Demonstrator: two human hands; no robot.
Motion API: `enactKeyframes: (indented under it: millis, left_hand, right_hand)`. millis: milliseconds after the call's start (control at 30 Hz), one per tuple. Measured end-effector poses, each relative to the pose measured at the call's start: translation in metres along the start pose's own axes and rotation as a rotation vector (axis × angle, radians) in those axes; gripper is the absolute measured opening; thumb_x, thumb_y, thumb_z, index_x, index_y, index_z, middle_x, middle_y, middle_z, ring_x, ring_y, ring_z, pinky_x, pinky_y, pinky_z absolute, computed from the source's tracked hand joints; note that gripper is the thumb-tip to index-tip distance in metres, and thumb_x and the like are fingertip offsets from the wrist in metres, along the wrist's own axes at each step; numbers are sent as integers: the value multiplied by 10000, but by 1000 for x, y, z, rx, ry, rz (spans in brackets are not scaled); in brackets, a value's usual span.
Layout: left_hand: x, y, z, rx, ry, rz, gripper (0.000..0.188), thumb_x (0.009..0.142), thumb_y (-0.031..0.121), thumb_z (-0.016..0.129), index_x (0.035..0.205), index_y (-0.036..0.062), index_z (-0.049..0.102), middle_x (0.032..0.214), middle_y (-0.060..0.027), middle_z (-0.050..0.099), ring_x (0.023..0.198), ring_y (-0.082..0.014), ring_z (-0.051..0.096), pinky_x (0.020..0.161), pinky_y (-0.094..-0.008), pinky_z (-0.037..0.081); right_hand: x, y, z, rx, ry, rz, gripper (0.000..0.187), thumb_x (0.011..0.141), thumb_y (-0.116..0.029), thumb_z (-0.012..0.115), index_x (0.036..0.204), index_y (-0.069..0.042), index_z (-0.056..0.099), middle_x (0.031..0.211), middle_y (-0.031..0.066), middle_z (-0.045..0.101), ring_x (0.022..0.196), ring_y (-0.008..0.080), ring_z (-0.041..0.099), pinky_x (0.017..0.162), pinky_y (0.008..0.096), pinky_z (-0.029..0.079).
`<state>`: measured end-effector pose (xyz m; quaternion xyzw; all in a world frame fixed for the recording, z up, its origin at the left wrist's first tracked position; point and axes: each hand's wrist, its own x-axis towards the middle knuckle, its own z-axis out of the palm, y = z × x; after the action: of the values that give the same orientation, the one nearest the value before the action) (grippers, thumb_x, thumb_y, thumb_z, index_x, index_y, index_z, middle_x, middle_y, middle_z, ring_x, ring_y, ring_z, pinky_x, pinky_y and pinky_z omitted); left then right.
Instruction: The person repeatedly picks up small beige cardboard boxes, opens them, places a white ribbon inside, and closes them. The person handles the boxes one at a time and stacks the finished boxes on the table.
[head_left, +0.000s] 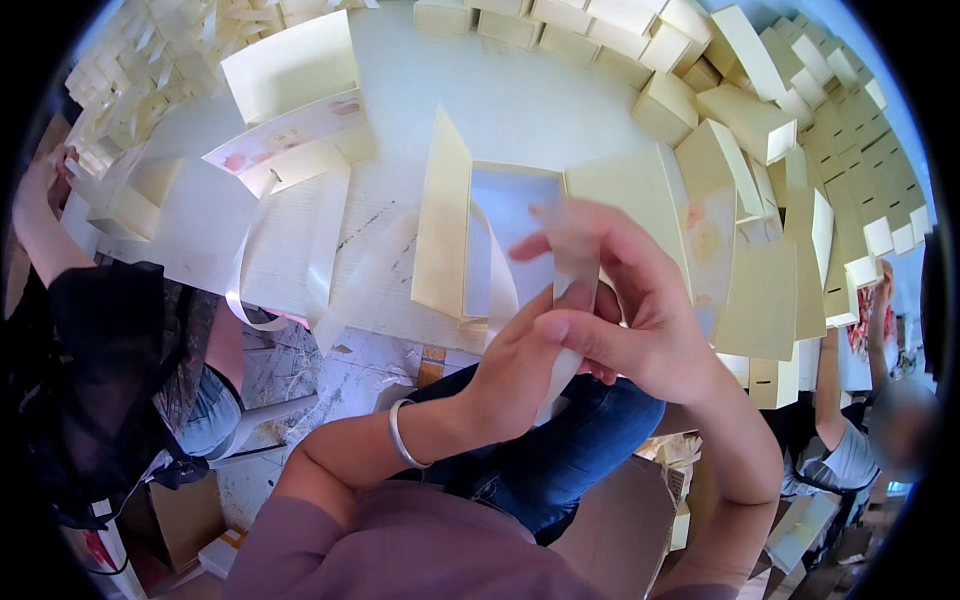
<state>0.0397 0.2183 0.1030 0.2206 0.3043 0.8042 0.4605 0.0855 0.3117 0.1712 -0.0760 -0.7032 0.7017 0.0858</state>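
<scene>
My left hand (520, 365), a silver bangle on its wrist, and my right hand (640, 310) meet over the near side of an open cream box (515, 185). Both are closed on a pale satin ribbon (574, 245), which runs up between the right fingers and hangs down below the left thumb. The box's pale inside shows between its opened left and right flaps. Another ribbon (497, 270) curves across its opening to the front. Part of the left fingers is hidden behind the right hand.
On the white table (410, 90), an open cream box with a floral panel (290, 135) stands to the left, ribbons trailing off the edge. Many cream boxes (745, 115) are stacked far and right. Co-workers sit left (110, 350) and right (850, 440). A cardboard carton (620, 520) stands near my legs.
</scene>
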Motion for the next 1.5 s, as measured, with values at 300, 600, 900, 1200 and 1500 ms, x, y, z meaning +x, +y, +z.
enactKeyframes:
  millis: [300,600,900,1200,1500]
  left_hand:
    - [-19,23,-5,649,28,567,348,822,125,508,1126,-10,406,1068,-136,471,971,-227,456,887,-327,325]
    - [-65,41,-105,921,343,534,308,763,-13,519,1053,-17,418,873,-109,518,868,-154,492,742,-263,406]
    - [-41,24,-108,761,160,618,679,756,244,626,1245,36,204,1115,-130,398,985,-178,455,717,-268,430]
    - [-26,25,-97,740,301,329,555,826,101,421,1279,-44,136,1057,-171,453,716,-122,516,571,-222,453]
    - [-29,24,-97,692,349,293,564,830,84,401,1290,-44,101,1043,-182,470,729,-165,562,611,-248,484]
  right_hand:
    - [59,-37,-100,95,358,-217,279,897,-176,388,1044,32,501,915,108,587,895,165,565,866,287,425]
    - [65,-24,-24,-810,-58,-180,98,815,-106,535,790,-52,614,672,-11,567,544,91,455,523,250,399]
    - [65,52,-13,-411,-178,-104,103,811,-70,497,762,7,545,735,39,537,588,131,456,537,247,366]
    - [63,56,-13,-924,-510,164,157,797,-142,465,733,-11,523,636,172,534,618,331,516,568,402,405]
    - [76,82,-11,-1191,-524,124,146,751,-84,468,675,-16,573,653,166,565,648,344,546,578,418,422]
